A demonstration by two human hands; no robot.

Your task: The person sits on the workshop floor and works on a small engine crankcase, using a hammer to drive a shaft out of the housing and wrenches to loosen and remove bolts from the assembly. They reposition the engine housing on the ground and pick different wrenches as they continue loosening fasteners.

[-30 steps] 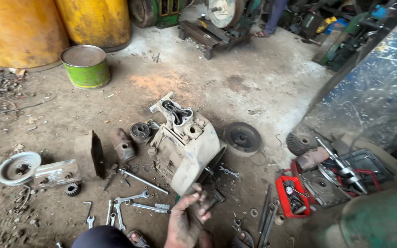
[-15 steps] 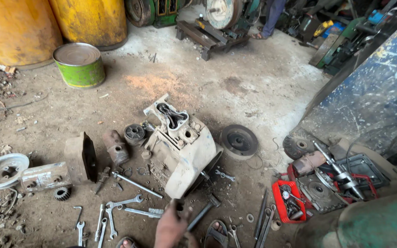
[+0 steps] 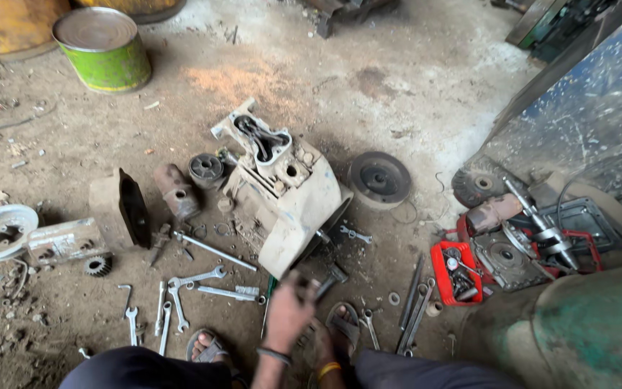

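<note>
Head view: engine casing (image 3: 282, 194) just beyond the left hand (image 3: 289, 310).

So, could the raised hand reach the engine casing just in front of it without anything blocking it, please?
Probably yes: the hand hovers right at the near end of the engine casing, with only bare dirt floor around, nothing between.

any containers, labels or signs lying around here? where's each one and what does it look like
Green tin: far left on the dirt floor, round, metal lid, bright green side.
Label plate: on a grey block at left beside a gear, rectangular, pale, print too small to tell.
Red tray: right, rectangular plastic, holding small parts.
No signs or screens.
</note>
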